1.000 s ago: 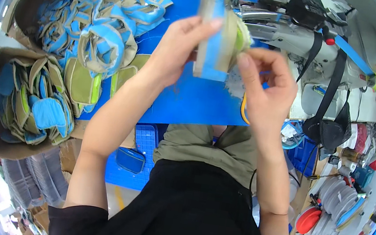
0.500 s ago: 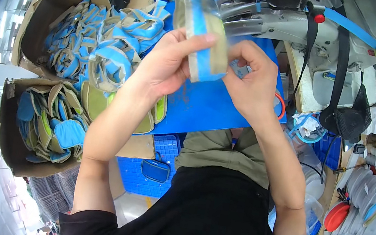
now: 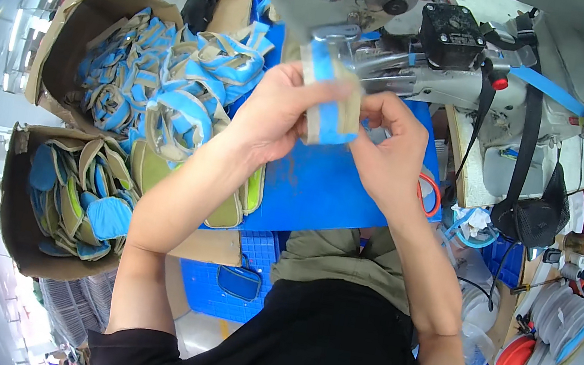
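My left hand (image 3: 272, 115) grips a beige fabric strip (image 3: 328, 126) with a blue band down its middle, the thumb lying across its face. The strip is raised over the blue tabletop (image 3: 307, 185), in front of the sewing machine head (image 3: 386, 4), and its upper end is blurred beside the machine's metal parts. Curled fingers and thumb of my right hand (image 3: 393, 152) pinch at the strip's right edge; the exact contact is partly hidden.
Left of me, a cardboard box (image 3: 63, 46) and the table corner hold piled blue-and-beige fabric loops (image 3: 181, 117). A lower box (image 3: 11, 216) holds padded fabric pieces. Red-handled scissors (image 3: 432, 197) lie at right. Black straps (image 3: 529, 120) hang by the machine.
The view has shifted, showing more of the machine head. Both hands still hold the strip, which sits slightly lower in the picture and stays close to the machine.
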Demonstrator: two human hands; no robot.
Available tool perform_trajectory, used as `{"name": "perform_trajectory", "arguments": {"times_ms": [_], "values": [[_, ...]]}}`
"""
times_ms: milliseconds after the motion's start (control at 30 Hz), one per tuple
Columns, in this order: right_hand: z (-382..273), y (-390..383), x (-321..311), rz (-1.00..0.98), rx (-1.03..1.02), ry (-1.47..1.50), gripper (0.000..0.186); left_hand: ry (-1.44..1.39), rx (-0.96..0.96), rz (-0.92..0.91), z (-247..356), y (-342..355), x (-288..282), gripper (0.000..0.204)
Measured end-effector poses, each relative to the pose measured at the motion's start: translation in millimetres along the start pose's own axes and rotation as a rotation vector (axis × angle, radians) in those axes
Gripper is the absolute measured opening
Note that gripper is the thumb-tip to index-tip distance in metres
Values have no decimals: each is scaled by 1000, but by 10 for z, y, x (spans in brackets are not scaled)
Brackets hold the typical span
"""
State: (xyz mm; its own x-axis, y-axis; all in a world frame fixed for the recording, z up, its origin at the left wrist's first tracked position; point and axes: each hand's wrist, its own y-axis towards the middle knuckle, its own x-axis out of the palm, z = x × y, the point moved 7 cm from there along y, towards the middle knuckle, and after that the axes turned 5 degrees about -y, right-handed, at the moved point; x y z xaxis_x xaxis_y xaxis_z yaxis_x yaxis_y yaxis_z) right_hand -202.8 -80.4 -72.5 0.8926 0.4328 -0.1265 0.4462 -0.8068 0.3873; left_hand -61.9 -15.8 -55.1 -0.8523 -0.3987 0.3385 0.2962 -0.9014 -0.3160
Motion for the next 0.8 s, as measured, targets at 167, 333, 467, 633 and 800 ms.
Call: {"name": "perform_trajectory", "arguments": {"times_ms": [167,333,467,633,800], "values": [[-38,47,28,87,2,96,14,59,55,-6,78,47,-27,23],[-15,17,20,138,-89,63,19,164,171,18,121,-84,89,26],[3,-20,26,165,-135,29,23,250,228,81,110,-98,-55,26],[6,-39,21,203,-201,-13,23,272,246,73,120,-118,-70,26],[36,-37,36,229,-250,-55,24,-153,8,-20,20,-100,-100,26]]}}
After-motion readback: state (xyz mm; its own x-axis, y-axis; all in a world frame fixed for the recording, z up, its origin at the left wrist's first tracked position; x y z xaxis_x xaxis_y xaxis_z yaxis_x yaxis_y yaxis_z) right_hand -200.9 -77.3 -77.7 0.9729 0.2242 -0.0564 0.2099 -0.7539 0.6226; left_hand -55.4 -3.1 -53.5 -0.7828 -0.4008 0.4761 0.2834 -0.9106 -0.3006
